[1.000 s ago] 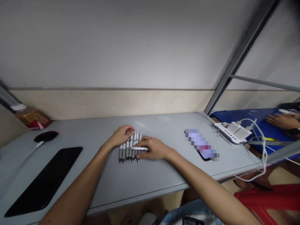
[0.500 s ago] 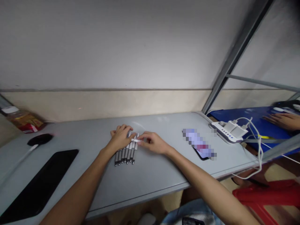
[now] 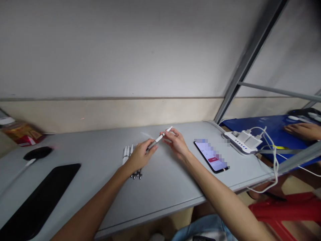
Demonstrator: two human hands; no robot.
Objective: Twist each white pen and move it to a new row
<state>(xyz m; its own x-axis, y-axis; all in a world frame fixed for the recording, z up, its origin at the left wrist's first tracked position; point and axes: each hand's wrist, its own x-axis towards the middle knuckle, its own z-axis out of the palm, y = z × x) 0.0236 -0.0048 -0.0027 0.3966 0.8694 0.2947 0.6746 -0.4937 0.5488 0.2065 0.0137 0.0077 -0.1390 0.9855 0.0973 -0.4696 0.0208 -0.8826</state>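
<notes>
Between my two hands a white and grey pen [image 3: 158, 139] is held up at a slant above the table [image 3: 163, 187]. My left hand [image 3: 141, 153] is closed around its grey lower part. The fingers of my right hand [image 3: 176, 143] pinch its white upper end. Beneath my left hand and wrist lies a row of several similar pens [image 3: 127, 151], side by side. Their white ends point toward the wall and their metal tips toward me; their middles are hidden by my left hand.
A phone [image 3: 212, 157] with its screen lit lies to the right, beside a white power strip [image 3: 240, 142] with chargers and cables. On the left are a black mat [image 3: 42, 201], a round black charger [image 3: 37, 153] and a jar [image 3: 21, 132]. Another person's hand [image 3: 302, 130] rests on a blue table.
Both hands have lifted one pen off the row and moved it up and to the right. The other pens stay on the table.
</notes>
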